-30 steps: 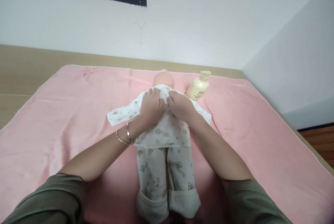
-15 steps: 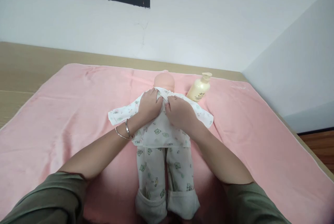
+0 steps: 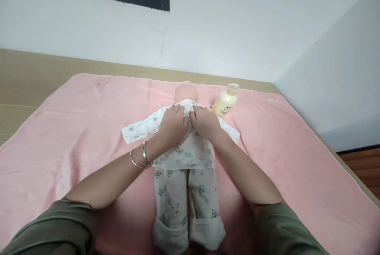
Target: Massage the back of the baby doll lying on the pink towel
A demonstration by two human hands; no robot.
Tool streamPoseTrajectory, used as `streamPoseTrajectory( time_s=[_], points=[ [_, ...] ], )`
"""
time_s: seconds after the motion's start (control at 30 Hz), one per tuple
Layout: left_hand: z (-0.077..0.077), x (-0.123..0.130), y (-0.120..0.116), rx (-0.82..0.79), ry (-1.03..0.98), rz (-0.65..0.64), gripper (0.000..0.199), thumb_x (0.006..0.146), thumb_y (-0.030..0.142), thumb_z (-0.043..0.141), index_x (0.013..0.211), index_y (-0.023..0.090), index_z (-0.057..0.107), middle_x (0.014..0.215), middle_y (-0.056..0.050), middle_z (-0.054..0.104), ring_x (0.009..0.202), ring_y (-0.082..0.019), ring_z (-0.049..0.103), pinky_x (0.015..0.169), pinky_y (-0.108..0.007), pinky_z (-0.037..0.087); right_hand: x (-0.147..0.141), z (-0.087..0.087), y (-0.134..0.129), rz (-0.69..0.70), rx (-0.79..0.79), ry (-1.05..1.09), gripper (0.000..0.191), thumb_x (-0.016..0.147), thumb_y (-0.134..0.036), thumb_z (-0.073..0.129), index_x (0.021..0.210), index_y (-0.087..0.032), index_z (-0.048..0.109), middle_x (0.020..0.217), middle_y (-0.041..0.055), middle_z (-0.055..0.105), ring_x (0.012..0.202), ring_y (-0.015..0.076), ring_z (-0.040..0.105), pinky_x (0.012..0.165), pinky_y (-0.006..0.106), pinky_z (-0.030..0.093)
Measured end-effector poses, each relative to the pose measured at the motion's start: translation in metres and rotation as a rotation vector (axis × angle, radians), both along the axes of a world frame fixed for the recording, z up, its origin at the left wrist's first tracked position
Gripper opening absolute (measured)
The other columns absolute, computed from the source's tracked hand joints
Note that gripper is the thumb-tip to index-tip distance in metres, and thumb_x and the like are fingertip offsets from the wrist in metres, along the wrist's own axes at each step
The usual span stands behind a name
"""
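The doll lies lengthwise, its head at the far end. Left hand and right hand, equally near, pinch its shirt just below the head.

Both forearms reach forward and angle inward, bringing the left hand and right hand close together, with their fingers bent.

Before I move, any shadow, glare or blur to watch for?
Head view: shirt evenly lit, print legible; head view: dark shadow on the pink blanket beside the trouser cuffs; head view: small glints on the bracelets, bottle's fine print too small.
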State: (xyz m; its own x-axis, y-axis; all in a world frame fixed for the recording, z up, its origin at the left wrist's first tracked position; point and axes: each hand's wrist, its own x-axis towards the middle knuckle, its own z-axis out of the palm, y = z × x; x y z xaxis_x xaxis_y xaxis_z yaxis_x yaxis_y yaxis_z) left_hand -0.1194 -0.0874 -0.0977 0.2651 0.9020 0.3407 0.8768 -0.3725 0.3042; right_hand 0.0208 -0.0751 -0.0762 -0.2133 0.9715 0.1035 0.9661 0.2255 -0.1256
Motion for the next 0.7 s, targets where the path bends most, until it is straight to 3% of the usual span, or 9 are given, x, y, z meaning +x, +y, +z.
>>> streamPoseTrajectory(
  time_s=[0.17, 0.27, 0.43, 0.53, 0.63, 0.7],
  points=[
    [0.004, -0.008, 0.021, -0.164, -0.047, 0.094, 0.024, 0.095, 0.026, 0.039, 0.103, 0.015, 0.059, 0.114, -0.017, 0.069, 0.109, -0.032, 0.063, 0.096, -0.046, 0.050, -0.002, 0.007, -0.017, 0.030, 0.023, -0.040, 0.030, 0.101, -0.025, 0.038, 0.087, -0.019, 0.064, 0.091, 0.0123, 0.072, 0.086, 0.0264, 0.067, 0.070, 0.035, 0.043],
    [0.002, -0.006, 0.017, -0.137, -0.017, 0.103, 0.030, 0.097, 0.027, 0.036, 0.110, 0.013, 0.059, 0.122, -0.019, 0.067, 0.118, -0.032, 0.061, 0.103, -0.047, 0.047, -0.001, 0.007, -0.012, 0.001, -0.016, 0.041, 0.031, 0.102, -0.030, 0.038, 0.092, -0.020, 0.066, 0.097, 0.0107, 0.074, 0.088, 0.0259, 0.067, 0.070, 0.034, 0.044],
    [-0.004, 0.006, -0.008, -0.017, 0.092, 0.085, 0.038, 0.100, 0.028, 0.035, 0.119, 0.007, 0.060, 0.133, -0.026, 0.062, 0.130, -0.039, 0.055, 0.107, -0.053, 0.043, 0.004, -0.006, 0.011, -0.075, -0.011, 0.096, 0.038, 0.103, -0.032, 0.036, 0.111, -0.010, 0.066, 0.120, 0.0177, 0.071, 0.113, 0.0294, 0.063, 0.095, 0.036, 0.045],
    [-0.006, 0.009, -0.016, 0.013, 0.099, 0.070, 0.037, 0.100, 0.027, 0.036, 0.120, 0.006, 0.060, 0.131, -0.027, 0.063, 0.130, -0.040, 0.055, 0.106, -0.054, 0.044, 0.005, -0.014, 0.018, -0.035, 0.009, 0.065, 0.040, 0.103, -0.031, 0.036, 0.120, -0.005, 0.062, 0.129, 0.0216, 0.067, 0.123, 0.0310, 0.058, 0.107, 0.039, 0.040],
    [-0.006, 0.007, -0.013, 0.007, 0.075, 0.069, 0.035, 0.099, 0.025, 0.038, 0.120, 0.008, 0.059, 0.130, -0.025, 0.064, 0.130, -0.038, 0.056, 0.107, -0.053, 0.044, 0.006, -0.013, 0.017, -0.005, 0.005, 0.041, 0.042, 0.104, -0.034, 0.036, 0.122, -0.005, 0.061, 0.133, 0.0221, 0.065, 0.123, 0.0311, 0.058, 0.107, 0.040, 0.040],
    [-0.004, 0.004, -0.007, -0.029, 0.054, 0.081, 0.033, 0.098, 0.025, 0.038, 0.118, 0.010, 0.059, 0.127, -0.023, 0.065, 0.128, -0.037, 0.056, 0.107, -0.053, 0.045, 0.005, -0.010, 0.014, 0.009, -0.016, 0.019, 0.041, 0.105, -0.034, 0.034, 0.118, -0.007, 0.062, 0.124, 0.0199, 0.069, 0.115, 0.0299, 0.062, 0.100, 0.039, 0.044]
  ],
)
